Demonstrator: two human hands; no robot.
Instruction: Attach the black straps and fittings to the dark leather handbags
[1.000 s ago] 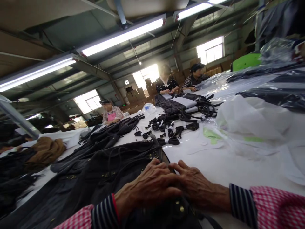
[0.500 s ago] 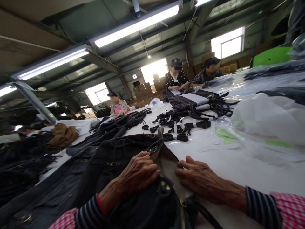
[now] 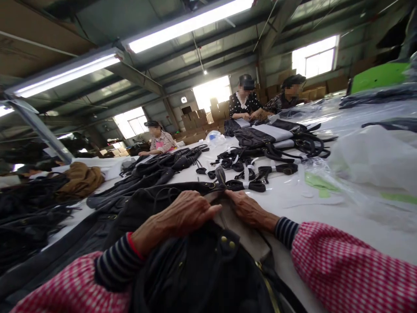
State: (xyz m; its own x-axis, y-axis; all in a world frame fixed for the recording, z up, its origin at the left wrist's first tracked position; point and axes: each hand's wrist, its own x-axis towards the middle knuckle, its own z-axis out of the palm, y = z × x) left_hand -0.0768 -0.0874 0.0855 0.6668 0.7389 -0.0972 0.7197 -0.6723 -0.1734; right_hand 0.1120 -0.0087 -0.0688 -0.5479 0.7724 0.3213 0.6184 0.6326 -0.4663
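A black fabric bag (image 3: 195, 269) with brass-coloured rivets, a zip and a pale grey-brown lining lies in front of me with its mouth spread. My left hand (image 3: 182, 213) is closed over the near side of the opening, thumb pointing right and fingertips hidden. At the far right of the mouth, my right hand (image 3: 247, 209) grips the rim close to a short upright strap loop (image 3: 220, 176). The lining (image 3: 230, 219) shows between both hands.
More black bags (image 3: 146, 167) lie on the white table (image 3: 302, 234) to the left. Bundled black straps (image 3: 246, 185) sit beyond my hands, near stacked bags (image 3: 263, 135). Clear plastic sheeting (image 3: 374, 161) covers the right. A brown cloth item (image 3: 80, 180) lies far left. Several people work across the table.
My right hand has moved forward and left along the bag's rim to its far corner. My left hand has shifted slightly up, and the near part of the bag bulges more.
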